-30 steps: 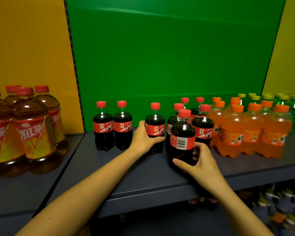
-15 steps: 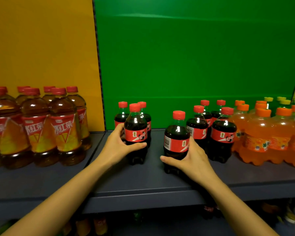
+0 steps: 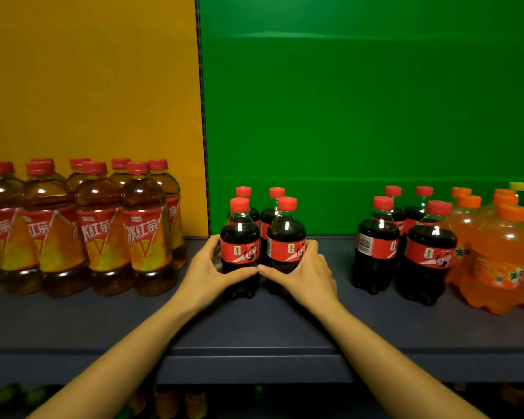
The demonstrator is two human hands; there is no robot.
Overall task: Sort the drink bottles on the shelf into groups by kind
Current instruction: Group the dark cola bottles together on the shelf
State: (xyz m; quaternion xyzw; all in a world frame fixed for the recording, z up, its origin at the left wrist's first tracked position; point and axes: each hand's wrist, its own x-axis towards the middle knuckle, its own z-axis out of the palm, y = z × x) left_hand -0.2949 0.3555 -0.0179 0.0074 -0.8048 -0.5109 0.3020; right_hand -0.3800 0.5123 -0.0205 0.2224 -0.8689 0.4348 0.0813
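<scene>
Left hand (image 3: 208,273) curled round left front cola bottle (image 3: 239,246); right hand (image 3: 307,275) curled round right front cola bottle (image 3: 286,243). Thumbs meet low in front. Both bottles upright on shelf (image 3: 254,328), just beside each other, directly before two more cola bottles (image 3: 276,195) (four-bottle cluster, near seam of yellow and green back panels). Second cola group (image 3: 375,246) stands well apart to right, beside orange soda bottles (image 3: 502,252). Iced tea bottles (image 3: 142,231) grouped at left, before yellow panel.
</scene>
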